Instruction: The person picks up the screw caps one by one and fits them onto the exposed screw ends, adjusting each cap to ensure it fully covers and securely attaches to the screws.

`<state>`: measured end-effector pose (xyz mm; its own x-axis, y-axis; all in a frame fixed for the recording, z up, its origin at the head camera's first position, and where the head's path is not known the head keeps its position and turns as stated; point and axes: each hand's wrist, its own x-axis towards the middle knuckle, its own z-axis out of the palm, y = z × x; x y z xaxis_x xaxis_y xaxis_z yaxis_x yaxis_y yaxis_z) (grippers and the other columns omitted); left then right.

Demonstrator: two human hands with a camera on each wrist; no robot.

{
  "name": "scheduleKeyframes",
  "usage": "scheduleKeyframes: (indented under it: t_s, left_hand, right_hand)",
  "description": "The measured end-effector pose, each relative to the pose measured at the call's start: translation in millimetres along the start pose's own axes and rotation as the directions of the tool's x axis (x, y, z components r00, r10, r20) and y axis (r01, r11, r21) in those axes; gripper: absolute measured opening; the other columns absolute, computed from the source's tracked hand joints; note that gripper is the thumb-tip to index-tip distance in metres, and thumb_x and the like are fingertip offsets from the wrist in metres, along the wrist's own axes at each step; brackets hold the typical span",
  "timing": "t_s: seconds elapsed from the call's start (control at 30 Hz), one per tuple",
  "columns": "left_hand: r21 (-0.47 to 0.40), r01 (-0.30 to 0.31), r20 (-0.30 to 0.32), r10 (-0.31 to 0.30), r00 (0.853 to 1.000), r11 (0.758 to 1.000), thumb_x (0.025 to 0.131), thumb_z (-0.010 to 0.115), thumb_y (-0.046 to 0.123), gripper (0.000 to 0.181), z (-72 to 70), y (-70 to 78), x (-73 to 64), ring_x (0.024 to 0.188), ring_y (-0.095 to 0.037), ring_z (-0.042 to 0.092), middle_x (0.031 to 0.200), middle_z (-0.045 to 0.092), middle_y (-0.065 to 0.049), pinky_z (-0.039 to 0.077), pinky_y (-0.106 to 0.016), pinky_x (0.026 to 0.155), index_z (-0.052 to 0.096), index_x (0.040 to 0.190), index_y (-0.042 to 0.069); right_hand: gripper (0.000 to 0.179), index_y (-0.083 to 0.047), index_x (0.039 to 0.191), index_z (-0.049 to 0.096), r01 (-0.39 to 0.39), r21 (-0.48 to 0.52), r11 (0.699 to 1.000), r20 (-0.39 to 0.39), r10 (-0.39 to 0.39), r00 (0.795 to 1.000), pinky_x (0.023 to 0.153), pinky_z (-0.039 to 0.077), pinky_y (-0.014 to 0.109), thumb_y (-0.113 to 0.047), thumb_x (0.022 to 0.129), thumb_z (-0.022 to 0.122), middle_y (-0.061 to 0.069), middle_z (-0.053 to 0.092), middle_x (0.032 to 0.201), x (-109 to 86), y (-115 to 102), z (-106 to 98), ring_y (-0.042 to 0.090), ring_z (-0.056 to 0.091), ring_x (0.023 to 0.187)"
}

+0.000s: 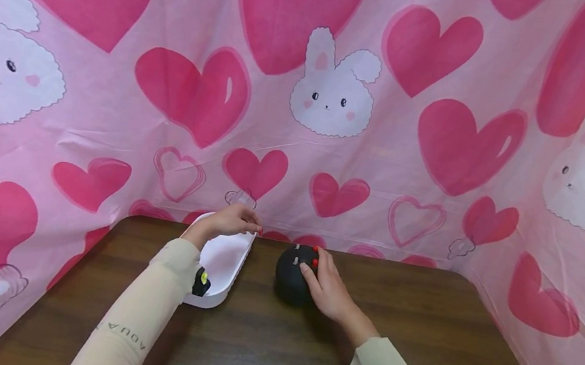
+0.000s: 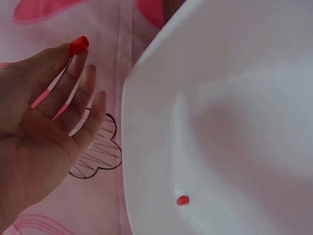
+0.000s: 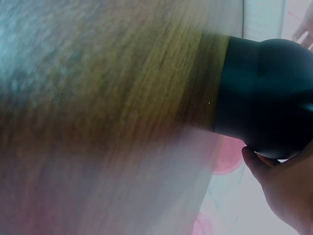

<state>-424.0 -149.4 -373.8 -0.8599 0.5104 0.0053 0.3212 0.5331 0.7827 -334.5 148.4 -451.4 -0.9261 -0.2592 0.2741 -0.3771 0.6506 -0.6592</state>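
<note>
In the head view my left hand (image 1: 232,221) is over the far end of a white oblong tray (image 1: 212,304). Its thumb and fingertips pinch a small red peg (image 2: 79,45), seen most clearly in the left wrist view. Another red piece (image 2: 183,200) lies inside the tray. To the right, a round black dome (image 1: 291,286) stands on the table, with a wider rounded top above a straight base. Small silver pegs (image 1: 296,260) and red pegs (image 1: 315,263) stick up from it. My right hand (image 1: 333,289) grips the dome's right side, thumb towards the top.
The brown wooden table (image 1: 243,358) runs up to a pink cloth (image 1: 330,156) with hearts and rabbits, which hangs behind and on both sides. The tray stands left of the dome, with a strip of tabletop between them.
</note>
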Motion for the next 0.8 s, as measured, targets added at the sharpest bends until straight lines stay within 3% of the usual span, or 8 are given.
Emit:
scheduleKeyframes:
  t_s: [0.2,0.47,0.7,0.8]
  left_hand:
    - [0.008,-0.070,-0.018,0.070,0.997,0.998,0.099,0.066,0.012,0.022,3.9,8.3,4.1,0.106,-0.043,0.063,0.108,0.071,-0.022,0.052,-0.058,0.096,0.072,0.115,-0.001]
    - [0.024,-0.092,-0.039,0.092,0.995,0.996,0.098,0.068,0.014,0.023,9.2,15.2,8.0,0.093,-0.024,0.066,0.111,0.071,-0.023,0.053,-0.059,0.095,0.073,0.117,0.001]
    - [-0.008,-0.116,-0.043,0.115,0.992,0.993,0.097,0.069,0.012,0.023,13.7,15.3,11.5,0.103,-0.042,0.065,0.108,0.072,-0.018,0.053,-0.059,0.095,0.074,0.117,0.001]
    - [-0.004,-0.136,-0.048,0.136,0.990,0.991,0.096,0.070,0.012,0.020,16.2,16.1,12.4,0.099,-0.037,0.066,0.106,0.073,-0.015,0.056,-0.054,0.091,0.076,0.114,0.004]
  right_hand:
    - [0.071,-0.004,0.157,0.027,0.000,0.008,1.000,0.001,0.000,1.000,0.113,0.037,0.062,-0.047,0.105,0.051,0.020,0.040,0.152,1.2,1,1,0.039,0.044,0.137]
    - [0.071,-0.003,0.157,0.026,-0.005,0.002,1.000,0.002,0.005,1.000,0.114,0.035,0.061,-0.046,0.106,0.051,0.020,0.039,0.153,2.1,2,2,0.039,0.042,0.139]
    - [0.071,-0.001,0.156,0.028,0.002,0.000,1.000,-0.004,-0.002,1.000,0.115,0.034,0.061,-0.044,0.106,0.052,0.021,0.040,0.152,1.0,0,0,0.040,0.042,0.138]
    - [0.071,0.000,0.156,0.028,0.003,-0.005,1.000,-0.004,-0.003,1.000,0.115,0.034,0.061,-0.044,0.106,0.052,0.022,0.039,0.152,1.1,0,1,0.040,0.042,0.139]
